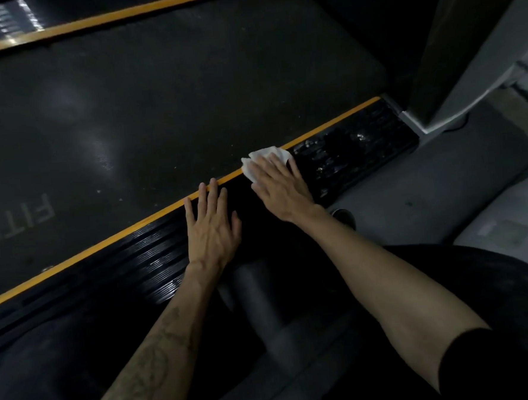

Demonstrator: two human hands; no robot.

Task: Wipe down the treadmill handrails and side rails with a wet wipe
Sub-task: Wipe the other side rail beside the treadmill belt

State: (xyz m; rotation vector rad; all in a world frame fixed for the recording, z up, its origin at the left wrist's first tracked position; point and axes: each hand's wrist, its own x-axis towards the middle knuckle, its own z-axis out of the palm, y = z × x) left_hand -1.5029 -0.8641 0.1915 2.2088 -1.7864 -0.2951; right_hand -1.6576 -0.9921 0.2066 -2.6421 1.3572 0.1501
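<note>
One wet wipe (pixel 265 161) under flat right hand (pixel 282 188) on side rail (pixel 355 151); left hand (pixel 212 227) flat, empty.

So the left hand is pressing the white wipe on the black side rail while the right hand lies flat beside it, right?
No, swapped: the head view shows the right hand pressing the wipe on the side rail; the left hand lies flat beside it.
</note>
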